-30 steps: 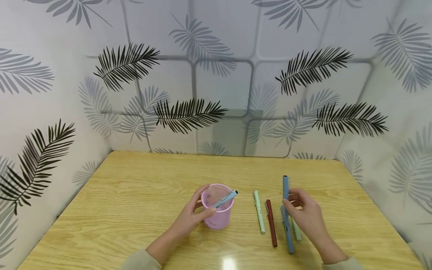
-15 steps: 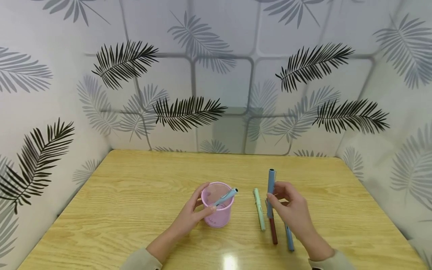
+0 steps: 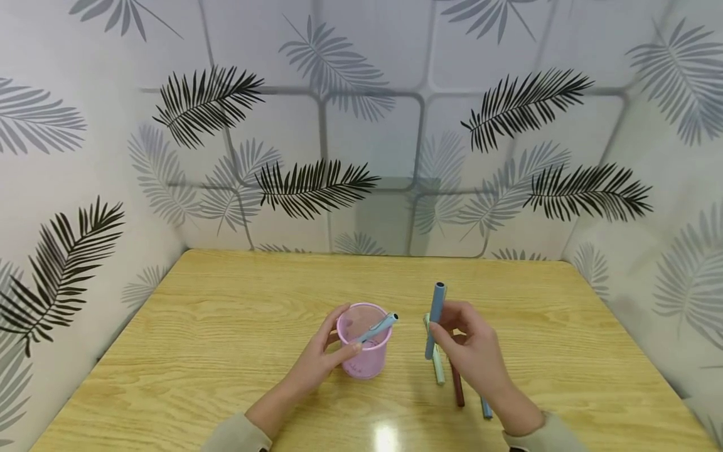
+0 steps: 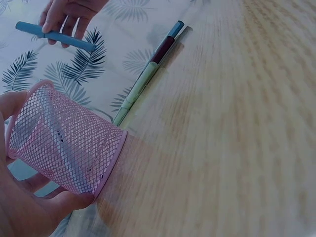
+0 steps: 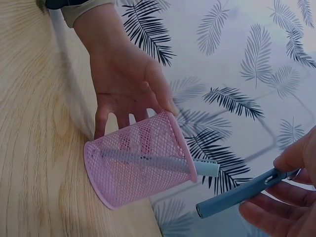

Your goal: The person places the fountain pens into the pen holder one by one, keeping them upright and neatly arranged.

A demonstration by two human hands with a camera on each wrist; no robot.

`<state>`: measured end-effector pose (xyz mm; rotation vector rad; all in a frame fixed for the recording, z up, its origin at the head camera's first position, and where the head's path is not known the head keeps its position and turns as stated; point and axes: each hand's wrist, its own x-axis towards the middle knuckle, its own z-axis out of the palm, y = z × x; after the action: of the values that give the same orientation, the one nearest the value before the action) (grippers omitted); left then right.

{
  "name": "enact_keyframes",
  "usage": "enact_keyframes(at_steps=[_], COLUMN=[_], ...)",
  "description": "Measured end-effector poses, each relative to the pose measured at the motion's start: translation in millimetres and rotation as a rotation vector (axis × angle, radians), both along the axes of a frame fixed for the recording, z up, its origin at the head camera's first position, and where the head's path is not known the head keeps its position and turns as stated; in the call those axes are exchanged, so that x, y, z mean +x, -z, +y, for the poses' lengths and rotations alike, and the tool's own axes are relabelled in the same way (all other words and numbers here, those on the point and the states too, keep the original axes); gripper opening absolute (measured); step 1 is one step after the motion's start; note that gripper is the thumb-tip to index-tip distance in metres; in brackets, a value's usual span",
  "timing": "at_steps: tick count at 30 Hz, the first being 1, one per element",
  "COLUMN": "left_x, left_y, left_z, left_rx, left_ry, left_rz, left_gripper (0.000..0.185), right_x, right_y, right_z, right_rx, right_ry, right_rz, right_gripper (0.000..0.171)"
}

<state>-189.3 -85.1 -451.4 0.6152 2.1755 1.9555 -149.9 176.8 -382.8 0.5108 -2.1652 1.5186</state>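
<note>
A pink mesh cup [image 3: 364, 342] stands on the wooden table [image 3: 226, 326], with a light blue pen [image 3: 377, 329] leaning inside it. My left hand [image 3: 322, 361] grips the cup's side, thumb in front and fingers behind. My right hand [image 3: 471, 351] holds a darker blue pen [image 3: 435, 319] upright in its fingertips, lifted just right of the cup. In the right wrist view that blue pen [image 5: 242, 193] hangs beside the cup [image 5: 140, 165]. On the table below lie a green pen [image 3: 437, 370], a dark red pen [image 3: 457, 392] and another blue pen [image 3: 486, 408], partly hidden by my right hand.
Leaf-patterned walls [image 3: 361, 125] close in the table at the back and both sides. In the left wrist view the lying pens [image 4: 148, 74] stretch away beyond the cup [image 4: 64, 140].
My right hand has carried the blue pen leftward, from above the lying pens to just beside the cup. My left hand and the cup have stayed put.
</note>
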Motion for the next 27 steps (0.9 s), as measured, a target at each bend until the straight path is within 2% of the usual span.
enact_keyframes(at_steps=[8, 13, 18, 27], left_x=[16.3, 16.4, 14.4, 14.4], left_y=[-26.9, -26.6, -27.0, -27.5], left_z=[1.1, 1.8, 2.2, 2.1], left_rx=[-0.037, -0.026, -0.028, -0.014], left_ry=[0.000, 0.001, -0.004, 0.015], left_rz=[-0.019, -0.009, 0.008, -0.011], left_gripper=[0.071, 0.071, 0.071, 0.070], right_x=[0.0, -2.9, -5.7, 2.3], right_y=[-3.4, -7.2, -14.1, -43.2], right_z=[-16.4, -24.6, -34.0, -59.6], right_rx=[-0.042, -0.057, -0.071, -0.085], right_ry=[-0.049, -0.086, -0.070, -0.037], right_rz=[0.035, 0.063, 0.051, 0.001], right_gripper=[0.026, 0.027, 0.027, 0.025])
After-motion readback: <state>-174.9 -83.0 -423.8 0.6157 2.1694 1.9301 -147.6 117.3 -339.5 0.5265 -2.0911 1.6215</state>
